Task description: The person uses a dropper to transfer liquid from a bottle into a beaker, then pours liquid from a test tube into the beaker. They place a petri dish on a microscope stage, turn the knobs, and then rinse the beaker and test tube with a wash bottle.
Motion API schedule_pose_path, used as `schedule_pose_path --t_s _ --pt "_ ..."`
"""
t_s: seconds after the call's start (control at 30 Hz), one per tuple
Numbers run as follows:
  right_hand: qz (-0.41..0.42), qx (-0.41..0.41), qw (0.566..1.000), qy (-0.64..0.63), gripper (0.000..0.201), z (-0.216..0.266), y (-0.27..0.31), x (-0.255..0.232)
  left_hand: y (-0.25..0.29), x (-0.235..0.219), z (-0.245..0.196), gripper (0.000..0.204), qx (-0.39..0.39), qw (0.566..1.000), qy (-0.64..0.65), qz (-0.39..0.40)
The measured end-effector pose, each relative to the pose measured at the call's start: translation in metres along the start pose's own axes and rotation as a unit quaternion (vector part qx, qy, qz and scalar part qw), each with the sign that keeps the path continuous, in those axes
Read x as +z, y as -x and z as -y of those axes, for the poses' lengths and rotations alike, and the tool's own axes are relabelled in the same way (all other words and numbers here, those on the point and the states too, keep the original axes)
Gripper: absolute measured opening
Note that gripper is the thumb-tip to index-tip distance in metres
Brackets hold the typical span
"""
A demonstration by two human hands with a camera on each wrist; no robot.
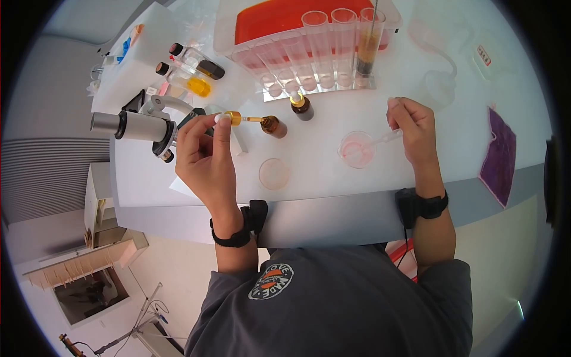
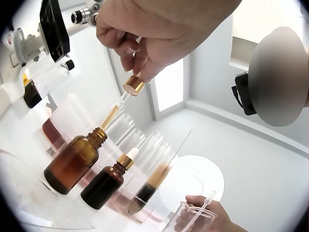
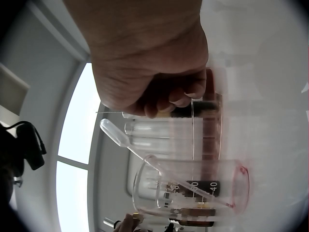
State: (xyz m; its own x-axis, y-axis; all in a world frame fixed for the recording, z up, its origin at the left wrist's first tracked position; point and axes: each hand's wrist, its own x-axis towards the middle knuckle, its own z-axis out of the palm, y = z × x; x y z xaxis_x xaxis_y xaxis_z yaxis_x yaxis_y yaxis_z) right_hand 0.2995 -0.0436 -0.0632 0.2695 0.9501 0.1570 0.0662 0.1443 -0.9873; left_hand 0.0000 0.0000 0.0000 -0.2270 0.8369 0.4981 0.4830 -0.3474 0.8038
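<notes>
Your left hand [image 1: 205, 157] pinches the dropper [image 1: 233, 118] at its bulb end, thumb against fingertips with almost no opening between them. The dropper slants down to the mouth of the open amber bottle [image 2: 72, 164]; whether its tip is inside the neck cannot be told. Expect a light assembly: soft bulb, firm gold collar, stiff and fragile glass tube. Take hold at the collar for control; pressure on the bulb may expel liquid. If you steady the bottle, grasp its body below the neck, as wet glass may slip.

To the right, the second amber bottle [image 1: 302, 109] stands with its dropper cap fitted. Farther right, the beaker [image 3: 227, 169] contains pink residue and a leaning plastic pipette [image 3: 115, 133]. Treat the pipette as light and flexible; take it just below its bulb. Your right hand [image 1: 415, 128] is loosely curled just beside the pipette and holds nothing.
</notes>
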Motion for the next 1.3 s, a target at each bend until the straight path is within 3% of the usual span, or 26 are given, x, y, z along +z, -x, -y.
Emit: schedule_pose_path --t_s 0.63,1.07,1.3 --pt "-0.001 0.009 1.000 -0.007 0.038 0.002 0.001 0.000 -0.003 0.000 0.012 0.014 -0.007 1.000 0.013 0.000" --pt "-0.005 0.010 1.000 -0.010 0.038 0.002 0.000 0.000 -0.048 0.009 -0.036 0.016 -0.027 0.987 0.140 -0.077" --pt "-0.006 0.010 1.000 0.006 0.037 0.002 0.001 0.000 -0.071 0.024 -0.033 0.021 -0.040 0.979 0.168 -0.110"
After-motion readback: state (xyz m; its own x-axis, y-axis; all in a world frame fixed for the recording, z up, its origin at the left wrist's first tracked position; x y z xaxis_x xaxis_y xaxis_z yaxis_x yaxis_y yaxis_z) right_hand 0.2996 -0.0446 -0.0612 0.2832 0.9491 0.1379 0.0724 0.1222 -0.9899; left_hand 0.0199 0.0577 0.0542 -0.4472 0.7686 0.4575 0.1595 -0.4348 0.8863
